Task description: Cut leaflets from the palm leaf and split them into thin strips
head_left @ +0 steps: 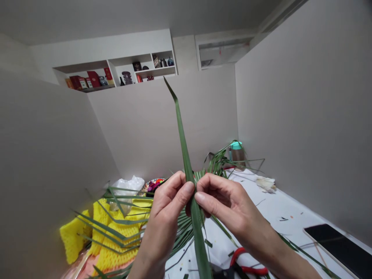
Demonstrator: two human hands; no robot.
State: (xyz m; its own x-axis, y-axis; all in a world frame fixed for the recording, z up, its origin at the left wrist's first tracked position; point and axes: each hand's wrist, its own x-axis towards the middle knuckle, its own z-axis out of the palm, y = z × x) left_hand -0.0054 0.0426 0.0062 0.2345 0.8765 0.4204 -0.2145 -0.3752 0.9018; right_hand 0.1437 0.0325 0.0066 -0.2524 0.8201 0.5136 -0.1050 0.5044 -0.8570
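A long green palm leaf strip (183, 143) stands almost upright in front of me, its thin tip bent over to the left. My left hand (174, 197) pinches its left edge between thumb and fingers. On the opposite edge, at the same height, my right hand (219, 195) pinches it too, the two thumbs nearly meeting. Below the hands the strip runs down past the bottom of the view. Behind them a fan of palm leaves (183, 232) spreads over the table. Red-handled scissors (247, 268) lie under my right forearm, partly hidden.
Yellow mesh fabric (116, 236) lies at the left under leaf blades, beside a clear plastic bag (130, 184). A teal-lidded bottle (236, 155) stands at the back by more leaves. To the right are a crumpled tissue (266, 184) and a phone (338, 244) on the white table (287, 228).
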